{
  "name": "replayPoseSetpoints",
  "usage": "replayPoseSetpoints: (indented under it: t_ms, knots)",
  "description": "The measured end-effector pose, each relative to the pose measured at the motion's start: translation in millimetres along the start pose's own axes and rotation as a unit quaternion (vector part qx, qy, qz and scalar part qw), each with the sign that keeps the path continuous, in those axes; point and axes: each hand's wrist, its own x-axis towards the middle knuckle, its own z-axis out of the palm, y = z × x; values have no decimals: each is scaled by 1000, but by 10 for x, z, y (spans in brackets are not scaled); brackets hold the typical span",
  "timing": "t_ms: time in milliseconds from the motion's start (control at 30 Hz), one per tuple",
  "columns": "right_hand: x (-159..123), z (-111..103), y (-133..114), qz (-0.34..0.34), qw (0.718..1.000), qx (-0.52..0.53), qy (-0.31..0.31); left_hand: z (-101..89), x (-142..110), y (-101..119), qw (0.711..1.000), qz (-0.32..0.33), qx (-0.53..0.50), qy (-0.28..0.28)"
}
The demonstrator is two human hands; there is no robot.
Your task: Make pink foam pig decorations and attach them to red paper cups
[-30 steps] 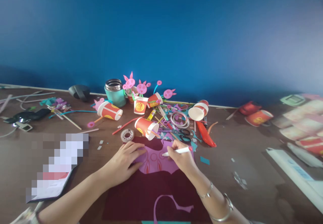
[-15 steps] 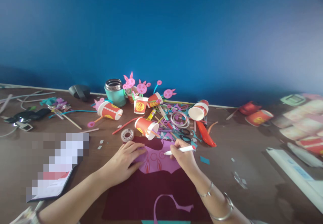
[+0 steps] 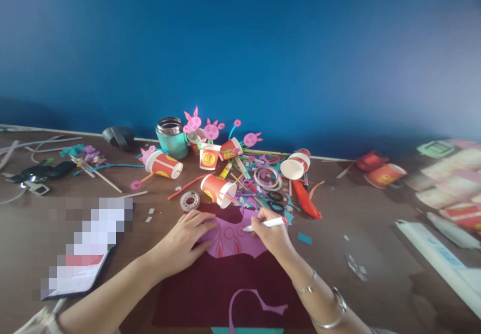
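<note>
Nearest on my feed, a curled purple offcut (image 3: 231,306) lies on the dark red sheet (image 3: 195,299). Beyond, I see the left hand (image 3: 188,236), unclenched, flat on the left end of the purple paper (image 3: 228,247), which stretches sideways. The right hand (image 3: 271,233) pinches the white marker (image 3: 269,223) over the paper's right part, tip leftward, red end rightward. Farther, a cup (image 3: 214,187) lies tipped.

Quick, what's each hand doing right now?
Left hand: open, resting on the flat purple paper sheet.
Right hand: closed, holding a white marker with a red end.
</note>
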Motion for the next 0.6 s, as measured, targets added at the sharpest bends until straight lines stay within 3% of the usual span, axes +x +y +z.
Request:
replayPoseSetpoints:
  t_ms: [600]
  knots:
    - [5, -5, 18, 1, 1000, 12, 16, 10, -12, -16, 1000, 13, -4, 18]
